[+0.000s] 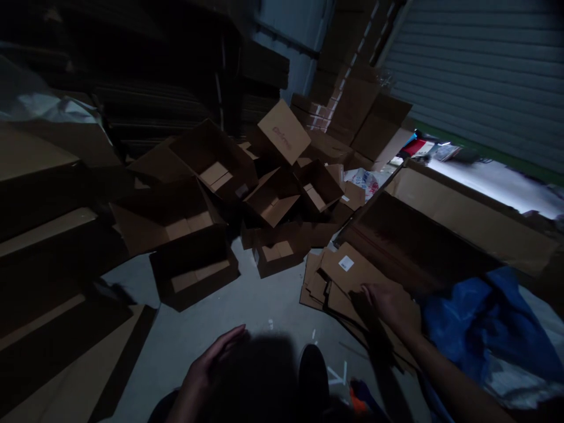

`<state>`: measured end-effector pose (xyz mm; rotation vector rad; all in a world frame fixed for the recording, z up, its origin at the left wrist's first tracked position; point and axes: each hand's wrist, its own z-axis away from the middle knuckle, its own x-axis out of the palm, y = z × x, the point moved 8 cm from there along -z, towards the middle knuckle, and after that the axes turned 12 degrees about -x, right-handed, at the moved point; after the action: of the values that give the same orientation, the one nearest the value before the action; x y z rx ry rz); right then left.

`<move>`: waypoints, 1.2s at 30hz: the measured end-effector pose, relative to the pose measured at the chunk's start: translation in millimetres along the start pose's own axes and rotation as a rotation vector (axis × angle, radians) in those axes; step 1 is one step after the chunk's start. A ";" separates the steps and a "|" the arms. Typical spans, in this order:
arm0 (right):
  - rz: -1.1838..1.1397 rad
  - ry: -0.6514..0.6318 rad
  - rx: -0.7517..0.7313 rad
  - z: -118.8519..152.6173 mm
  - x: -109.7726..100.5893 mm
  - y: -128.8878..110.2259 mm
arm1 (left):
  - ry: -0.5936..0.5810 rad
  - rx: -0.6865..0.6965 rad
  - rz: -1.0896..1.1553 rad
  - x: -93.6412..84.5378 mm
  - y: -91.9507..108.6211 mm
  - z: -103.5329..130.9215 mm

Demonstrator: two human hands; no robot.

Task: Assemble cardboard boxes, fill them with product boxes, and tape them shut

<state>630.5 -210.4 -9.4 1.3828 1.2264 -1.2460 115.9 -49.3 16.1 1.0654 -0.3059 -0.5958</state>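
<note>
To the right, a pile of flattened cardboard boxes (350, 276) lies on the floor, its sheets fanned unevenly. The top one carries a white label (346, 263). My right hand (382, 301) reaches over this pile with its fingers bent in at the upper sheet, closed on it; the fingertips are partly in shadow. Nearer to me, my left hand (215, 352) hovers above the grey floor with fingers stretched out and nothing in it. Its lower side fades into dark shadow.
Several open cardboard boxes (279, 249) are heaped ahead. A large open carton (467, 226) stands at the right, beside a blue plastic sheet (497, 329). More cartons (79, 364) line the left. A dark shoe (312, 373) shows below, and a roller shutter (480, 76) behind.
</note>
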 end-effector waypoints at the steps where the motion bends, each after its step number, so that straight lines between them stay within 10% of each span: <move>1: 0.000 -0.023 0.021 -5.7 3.7 3.7 | -0.013 0.003 0.005 1.3 0.3 0.2; 10: 0.051 -0.353 0.200 -25.3 52.0 -7.0 | -0.043 -0.058 -0.046 5.8 -1.9 9.7; 20: 0.187 -0.338 0.171 -35.9 -29.0 -27.0 | -0.093 -0.017 0.032 11.3 -4.5 12.0; 26: 0.162 -0.008 -0.275 -33.0 -131.6 -190.7 | 0.098 0.087 0.045 7.4 16.4 -2.6; 30: 0.049 -0.075 -0.378 -35.9 -158.9 -294.7 | 0.196 0.212 -0.033 9.4 34.3 -1.4; 33: -0.050 -0.064 -0.397 -40.0 -173.8 -314.1 | 0.117 0.135 0.037 17.3 29.0 5.4; 36: 0.067 0.031 -0.363 -37.2 -196.0 -280.8 | 0.038 0.092 0.127 23.9 20.0 14.5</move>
<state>354.8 -160.1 190.9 1.1690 1.3397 -0.9040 133.9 -67.0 39.4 1.1359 -0.3675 -0.4507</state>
